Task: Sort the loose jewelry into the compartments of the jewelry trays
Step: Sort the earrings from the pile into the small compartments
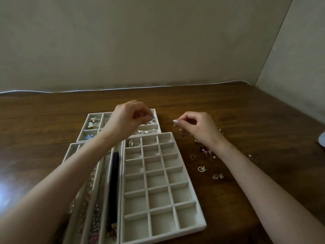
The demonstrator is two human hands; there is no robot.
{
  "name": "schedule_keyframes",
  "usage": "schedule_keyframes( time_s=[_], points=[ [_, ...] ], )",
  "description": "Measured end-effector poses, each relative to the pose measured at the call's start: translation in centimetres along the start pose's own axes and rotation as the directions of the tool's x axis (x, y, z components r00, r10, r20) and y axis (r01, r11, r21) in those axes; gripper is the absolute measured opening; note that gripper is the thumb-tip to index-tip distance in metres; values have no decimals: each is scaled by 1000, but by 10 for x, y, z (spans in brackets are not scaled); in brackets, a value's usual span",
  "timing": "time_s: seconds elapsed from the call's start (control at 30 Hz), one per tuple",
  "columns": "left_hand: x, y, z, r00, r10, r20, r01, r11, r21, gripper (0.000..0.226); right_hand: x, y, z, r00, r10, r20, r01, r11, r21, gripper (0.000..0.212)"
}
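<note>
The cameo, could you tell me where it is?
Head view, left of centre: cameo in the grid tray's far-left corner compartment, near the left hand.

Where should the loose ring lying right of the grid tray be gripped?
Pinch the ring across its band from above, probably: it seems to lie flat on the table, clear of neighbouring pieces, so both sides are open.

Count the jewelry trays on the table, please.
3: the grid tray in the centre, the long-compartment tray left of it, the smaller tray behind both, partly covered by the left hand.
</note>
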State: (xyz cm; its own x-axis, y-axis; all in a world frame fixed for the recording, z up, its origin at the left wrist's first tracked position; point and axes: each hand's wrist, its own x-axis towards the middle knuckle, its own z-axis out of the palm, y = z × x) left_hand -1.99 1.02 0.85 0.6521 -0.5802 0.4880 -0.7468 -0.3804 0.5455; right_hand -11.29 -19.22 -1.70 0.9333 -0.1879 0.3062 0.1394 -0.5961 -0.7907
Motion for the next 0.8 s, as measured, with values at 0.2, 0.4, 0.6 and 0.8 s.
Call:
schedule_keyframes(
  time_s=[0.2,0.4,0.6,0.8],
  points=[
    [-1,-13,-16,948,-210,240,166,968,191,7,2,6,-2,999,-24,-31,22,998,-61,13],
    [-2,-10,-23,848,-275,452,141,941,309,8,3,9,-2,999,-15,-43,12,998,-69,12],
    [-2,-8,-20,859,-268,437,106,926,362,7,3,9,-2,999,-16,-44,13,997,-74,14],
    [-3,-5,-13,839,-291,460,79,901,426,16,5,11,-6,994,-7,-110,-6,994,-112,11]
  ],
)
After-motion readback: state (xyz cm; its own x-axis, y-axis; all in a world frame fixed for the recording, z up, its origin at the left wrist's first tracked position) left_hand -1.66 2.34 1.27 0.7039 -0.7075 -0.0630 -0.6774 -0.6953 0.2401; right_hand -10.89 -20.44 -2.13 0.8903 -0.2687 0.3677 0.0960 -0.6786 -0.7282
